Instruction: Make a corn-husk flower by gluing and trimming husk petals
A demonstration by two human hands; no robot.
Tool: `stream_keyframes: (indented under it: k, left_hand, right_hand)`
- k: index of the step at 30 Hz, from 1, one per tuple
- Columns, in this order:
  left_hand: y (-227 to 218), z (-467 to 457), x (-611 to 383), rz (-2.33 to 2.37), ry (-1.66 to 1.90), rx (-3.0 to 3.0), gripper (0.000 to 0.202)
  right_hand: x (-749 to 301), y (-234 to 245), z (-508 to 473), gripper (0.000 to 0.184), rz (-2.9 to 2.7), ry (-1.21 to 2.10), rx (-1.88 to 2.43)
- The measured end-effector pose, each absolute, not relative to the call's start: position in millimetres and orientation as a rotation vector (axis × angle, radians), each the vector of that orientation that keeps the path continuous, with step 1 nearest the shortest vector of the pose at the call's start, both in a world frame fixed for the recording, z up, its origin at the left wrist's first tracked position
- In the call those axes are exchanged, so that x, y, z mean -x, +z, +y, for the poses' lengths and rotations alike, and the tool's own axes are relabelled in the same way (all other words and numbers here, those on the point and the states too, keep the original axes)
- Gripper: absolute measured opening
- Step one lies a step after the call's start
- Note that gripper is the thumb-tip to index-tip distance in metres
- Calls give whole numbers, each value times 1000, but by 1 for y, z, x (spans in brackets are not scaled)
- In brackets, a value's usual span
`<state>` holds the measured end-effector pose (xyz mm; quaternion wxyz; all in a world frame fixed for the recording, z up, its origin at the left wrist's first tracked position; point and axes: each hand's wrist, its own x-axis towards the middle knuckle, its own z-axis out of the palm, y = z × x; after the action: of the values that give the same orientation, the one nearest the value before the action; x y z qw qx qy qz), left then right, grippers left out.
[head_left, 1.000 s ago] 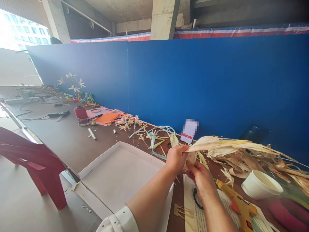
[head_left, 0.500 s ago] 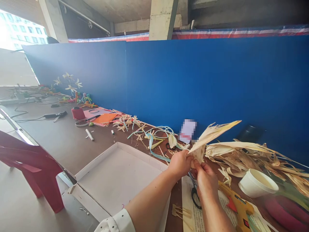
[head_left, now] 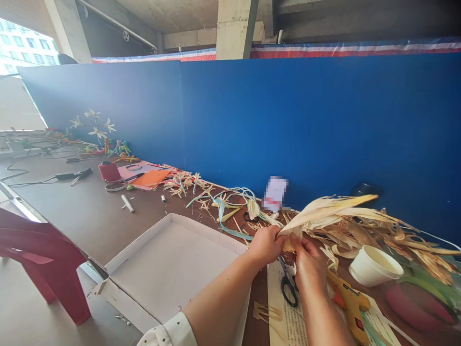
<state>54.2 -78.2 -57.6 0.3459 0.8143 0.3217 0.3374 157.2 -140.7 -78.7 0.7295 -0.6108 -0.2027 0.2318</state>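
My left hand (head_left: 265, 244) and my right hand (head_left: 310, 264) both pinch the base of one pale dried corn husk (head_left: 326, 210). The husk points to the right, over a heap of more dried husks (head_left: 382, 233) on the brown table (head_left: 82, 211). Black-handled scissors (head_left: 288, 286) lie on a printed sheet (head_left: 296, 323) just under my hands. A yellow glue gun (head_left: 348, 303) lies on the same sheet beside my right wrist.
A shallow white cardboard tray (head_left: 169, 266) sits left of my hands at the table's near edge. A white cup (head_left: 374, 265) stands on the right. Coloured strips, an orange sheet (head_left: 150, 178), a dark red spool (head_left: 109, 171) and cables lie further left. A blue partition (head_left: 288, 120) backs the table; a red chair (head_left: 43, 259) stands left.
The husk tip rose to point up and right, then dropped back to nearly level. Both hands stayed closed on its base. The camera view drifted slightly to the right.
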Motion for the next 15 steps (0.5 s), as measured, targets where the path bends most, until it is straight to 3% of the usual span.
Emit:
stream_keyframes:
  k: [15]
  left_hand:
    - [-58,-79,-57,981,908,-1938,15]
  right_hand:
    - [-159,-86,-141,50,-567,392,1542]
